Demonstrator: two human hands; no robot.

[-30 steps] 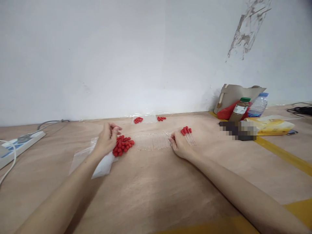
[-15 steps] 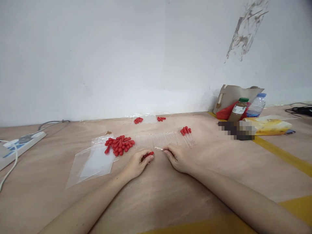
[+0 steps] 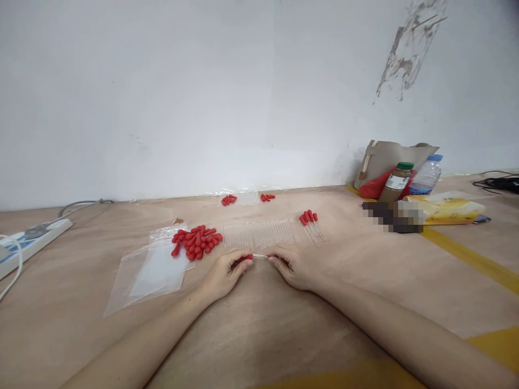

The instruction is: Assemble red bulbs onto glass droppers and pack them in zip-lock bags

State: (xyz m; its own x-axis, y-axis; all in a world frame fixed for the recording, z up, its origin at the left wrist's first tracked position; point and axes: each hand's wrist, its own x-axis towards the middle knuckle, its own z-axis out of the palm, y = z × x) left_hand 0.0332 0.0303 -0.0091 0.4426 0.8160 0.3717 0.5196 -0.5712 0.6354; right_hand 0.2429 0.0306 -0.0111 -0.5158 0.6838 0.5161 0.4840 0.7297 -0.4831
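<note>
Between finger and thumb, my left hand (image 3: 229,273) pinches a red rubber dropper bulb (image 3: 246,259), its open end facing right. My right hand (image 3: 292,266) pinches a thin clear glass tube (image 3: 260,256), whose left end meets the bulb's mouth; how deep it sits I cannot tell. Just beyond my hands lies a row of clear glass tubes (image 3: 259,233). Left of the row is a pile of red bulbs (image 3: 197,242), partly on clear plastic bags (image 3: 156,270). To its right lie several droppers (image 3: 310,224) with red bulbs on their tubes.
Small groups of red bulbs (image 3: 229,200) lie on clear plastic near the wall. At far left is a white power strip (image 3: 36,246) with cables. On the right stand a grey bag (image 3: 375,162), a green-capped bottle (image 3: 396,183), a clear bottle (image 3: 427,175) and a yellow packet (image 3: 450,209).
The glass tube in my right hand has moved left and slightly down, closing the gap to the red bulb. My left hand still grips the bulb, almost in place.
</note>
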